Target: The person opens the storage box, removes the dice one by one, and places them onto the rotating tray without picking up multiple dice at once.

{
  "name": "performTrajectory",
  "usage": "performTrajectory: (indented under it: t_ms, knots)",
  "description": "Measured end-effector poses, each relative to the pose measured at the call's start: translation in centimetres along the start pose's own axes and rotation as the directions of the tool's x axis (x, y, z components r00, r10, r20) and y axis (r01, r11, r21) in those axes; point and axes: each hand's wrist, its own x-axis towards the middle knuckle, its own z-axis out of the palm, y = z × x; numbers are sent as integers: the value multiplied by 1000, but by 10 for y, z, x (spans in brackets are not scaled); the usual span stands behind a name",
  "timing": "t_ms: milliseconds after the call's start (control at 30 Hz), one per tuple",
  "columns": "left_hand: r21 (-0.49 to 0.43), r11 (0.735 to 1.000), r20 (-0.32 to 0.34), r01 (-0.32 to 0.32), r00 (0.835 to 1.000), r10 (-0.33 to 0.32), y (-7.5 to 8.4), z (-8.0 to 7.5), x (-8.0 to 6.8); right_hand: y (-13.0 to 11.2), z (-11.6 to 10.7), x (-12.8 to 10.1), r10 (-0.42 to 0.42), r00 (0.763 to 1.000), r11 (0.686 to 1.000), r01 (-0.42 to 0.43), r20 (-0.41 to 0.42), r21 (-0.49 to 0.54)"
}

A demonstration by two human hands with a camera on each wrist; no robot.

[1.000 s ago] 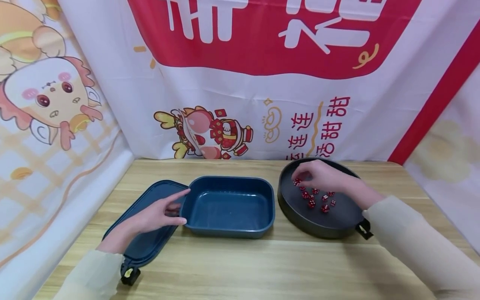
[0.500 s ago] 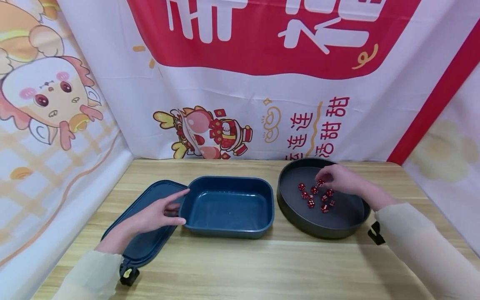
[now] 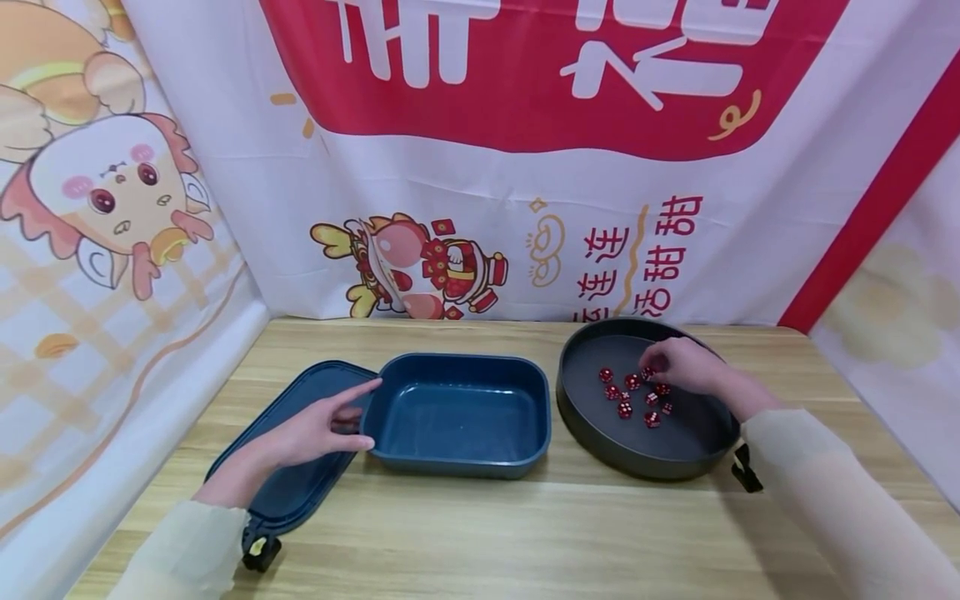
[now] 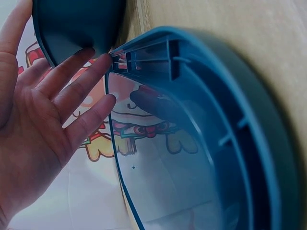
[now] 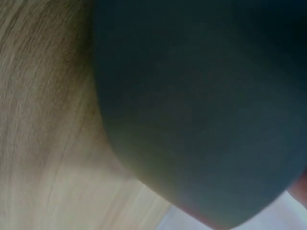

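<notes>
- Left hand (image 3: pixel 315 429): fingers straight, released, flat on lid (image 3: pixel 288 492), tips touching box (image 3: pixel 457 412) left wall.
- Right hand (image 3: pixel 686 367): fingers curled down among dice (image 3: pixel 633 396) in tray (image 3: pixel 600 442); pinch or not, can't tell.
- Box: open side up, long axis left-right, mid bench (image 3: pixel 525 542).
- Lid: long axis diagonal, near-left to far-right, touching box.
- Tray just right of box.

One blue tub (image 3: pixel 457 417), one blue lid (image 3: pixel 300 450), one round dark tray (image 3: pixel 645 454), about eight red dice (image 3: pixel 626 408) showing in the tray, some hidden; two hands (image 3: pixel 311 429), one bench (image 3: pixel 487 533)
</notes>
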Motion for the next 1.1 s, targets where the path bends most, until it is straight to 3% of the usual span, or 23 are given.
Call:
performTrajectory:
  t_ms: [333, 600, 800, 1000, 1100]
  knots:
    - [7, 1000, -1, 8, 1000, -8, -3, 1, 1, -1, -2, -5, 23, 999, 999, -22, -32, 42]
    - [-2, 1000, 2, 11, 1000, -11, -1, -2, 1, -15, -8, -17, -20, 998, 993, 27, -60, 111]
    - [11, 1000, -4, 21, 1000, -20, -2, -4, 4, -31, -15, -34, -58, 996, 986, 69, -73, 151]
    - [42, 999, 4, 32, 999, -33, -1, -2, 2, -43, -14, -60, -32, 997, 983, 45, -73, 179]
    - [73, 997, -40, 34, 999, -31, 4, -1, 0, -47, -12, -76, -12, 996, 983, 28, -91, 180]
